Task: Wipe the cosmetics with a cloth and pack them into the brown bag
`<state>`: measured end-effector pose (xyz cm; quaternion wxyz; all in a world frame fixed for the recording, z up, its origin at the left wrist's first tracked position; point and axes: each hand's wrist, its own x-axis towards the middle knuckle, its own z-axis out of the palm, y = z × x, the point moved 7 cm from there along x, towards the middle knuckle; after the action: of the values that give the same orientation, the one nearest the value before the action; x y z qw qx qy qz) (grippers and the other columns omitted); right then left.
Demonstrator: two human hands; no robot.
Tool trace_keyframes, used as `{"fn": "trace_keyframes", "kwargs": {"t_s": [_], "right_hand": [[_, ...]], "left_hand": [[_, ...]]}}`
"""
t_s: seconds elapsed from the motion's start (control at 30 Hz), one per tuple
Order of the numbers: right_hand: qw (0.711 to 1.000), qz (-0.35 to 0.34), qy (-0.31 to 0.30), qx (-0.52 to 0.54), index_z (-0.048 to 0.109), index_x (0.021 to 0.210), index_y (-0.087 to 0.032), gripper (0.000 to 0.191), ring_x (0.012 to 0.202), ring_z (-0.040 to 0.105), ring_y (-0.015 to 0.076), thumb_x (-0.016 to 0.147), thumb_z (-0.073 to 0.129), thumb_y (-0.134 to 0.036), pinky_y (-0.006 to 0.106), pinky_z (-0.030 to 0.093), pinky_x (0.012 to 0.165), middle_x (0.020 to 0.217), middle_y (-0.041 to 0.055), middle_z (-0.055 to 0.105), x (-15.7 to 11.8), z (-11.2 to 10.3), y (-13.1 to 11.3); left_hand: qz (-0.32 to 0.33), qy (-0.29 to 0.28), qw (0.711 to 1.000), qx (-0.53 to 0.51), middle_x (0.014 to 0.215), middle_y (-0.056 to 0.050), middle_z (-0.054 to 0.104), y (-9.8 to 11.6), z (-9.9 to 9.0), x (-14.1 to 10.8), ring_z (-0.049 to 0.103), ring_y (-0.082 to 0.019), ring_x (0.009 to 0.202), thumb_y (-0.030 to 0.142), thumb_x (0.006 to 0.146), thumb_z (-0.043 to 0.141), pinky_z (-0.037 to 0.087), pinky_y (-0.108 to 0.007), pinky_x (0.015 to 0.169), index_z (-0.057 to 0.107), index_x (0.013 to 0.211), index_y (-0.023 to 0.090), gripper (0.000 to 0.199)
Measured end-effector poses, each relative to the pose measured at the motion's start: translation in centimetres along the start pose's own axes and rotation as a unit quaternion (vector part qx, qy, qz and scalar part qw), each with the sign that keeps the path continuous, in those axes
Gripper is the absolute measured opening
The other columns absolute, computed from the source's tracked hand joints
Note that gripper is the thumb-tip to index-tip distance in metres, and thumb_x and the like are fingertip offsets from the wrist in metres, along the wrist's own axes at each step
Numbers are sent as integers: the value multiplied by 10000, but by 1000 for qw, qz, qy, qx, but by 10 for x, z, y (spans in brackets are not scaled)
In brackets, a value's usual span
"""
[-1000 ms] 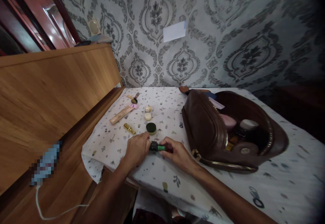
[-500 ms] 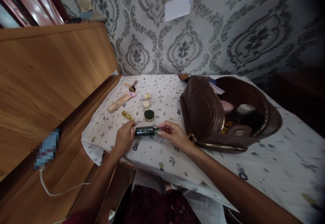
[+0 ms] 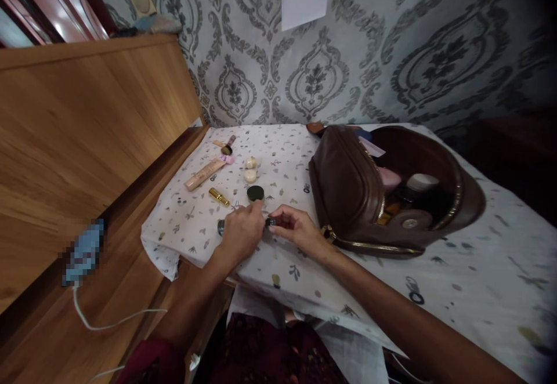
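My left hand (image 3: 244, 228) is wrapped over a small dark green bottle (image 3: 221, 228) that lies on its side close above the cloth. Most of the bottle is hidden under my palm, with only its left end and its narrow right end showing. My right hand (image 3: 296, 226) pinches that narrow dark end between thumb and fingers; whether a cap is on it I cannot tell. Just beyond my left hand stands a round jar with a dark green lid (image 3: 255, 193). A gold lipstick tube (image 3: 219, 196) lies to its left.
An unzipped brown bag (image 3: 343, 192) with cosmetics inside stands at the right. Two small cream jars (image 3: 250, 176), a beige tube (image 3: 204, 174) and a brush (image 3: 227, 148) lie further back on the patterned cloth (image 3: 282, 146). Wooden furniture (image 3: 104, 94) borders the left.
My left hand has moved right, from the bottle's left end to over its middle, and has closed around it. My right hand stays at the narrow end.
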<state>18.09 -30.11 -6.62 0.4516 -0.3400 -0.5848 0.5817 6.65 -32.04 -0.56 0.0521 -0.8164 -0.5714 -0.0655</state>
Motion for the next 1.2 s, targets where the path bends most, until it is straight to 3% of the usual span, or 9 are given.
{"fn": "trace_keyframes", "kwargs": {"t_s": [0.13,0.23,0.43,0.7,0.83,0.93,1.2], "right_hand": [[1000,-3,-10,3,573,794,-189,359,606,480,110,654,835,-389,249,376,593,668,-48,545,1,-1,2],[1000,-4,-14,8,571,773,-189,346,629,512,117,648,839,-369,252,396,620,689,-40,573,1,0,4],[999,2,-39,17,592,809,-186,335,668,538,118,639,823,-358,260,416,669,745,-30,609,-5,9,6],[1000,6,-21,2,616,848,-187,351,637,473,101,649,826,-386,224,356,566,735,-38,569,-7,6,5],[1000,12,-3,16,642,913,-188,423,643,493,103,621,849,-414,236,389,579,783,-26,596,-6,4,7],[999,35,-11,29,647,927,-181,479,653,524,108,609,853,-474,243,412,600,754,-32,603,-5,5,11],[997,59,-53,26,638,922,-175,525,521,535,95,654,805,-594,236,389,537,626,-67,554,-7,12,10]], "left_hand": [[41,-18,999,-1,988,-88,711,21,0,6,685,-258,925,186,967,383,524,-356,777,520,1217,195,286],[52,-35,998,-7,965,-89,714,21,3,6,691,-254,909,209,977,372,530,-350,772,539,1181,189,263],[48,-14,996,-69,1051,-92,738,-6,6,-10,696,-223,993,233,1000,325,515,-332,866,575,1192,192,318],[-15,33,996,-78,969,-33,767,-57,12,-26,728,-217,836,349,987,304,513,-288,702,630,1107,233,366],[-35,103,991,-75,844,-39,759,-61,9,-34,719,-216,755,370,981,313,500,-279,657,642,1109,215,386],[-46,149,986,-64,880,-54,757,-62,10,-40,715,-202,770,356,984,329,482,-257,637,637,1106,205,364],[-20,162,984,-74,831,-38,744,-63,11,-44,704,-192,712,327,976,345,470,-255,623,622,1092,201,325]]}}
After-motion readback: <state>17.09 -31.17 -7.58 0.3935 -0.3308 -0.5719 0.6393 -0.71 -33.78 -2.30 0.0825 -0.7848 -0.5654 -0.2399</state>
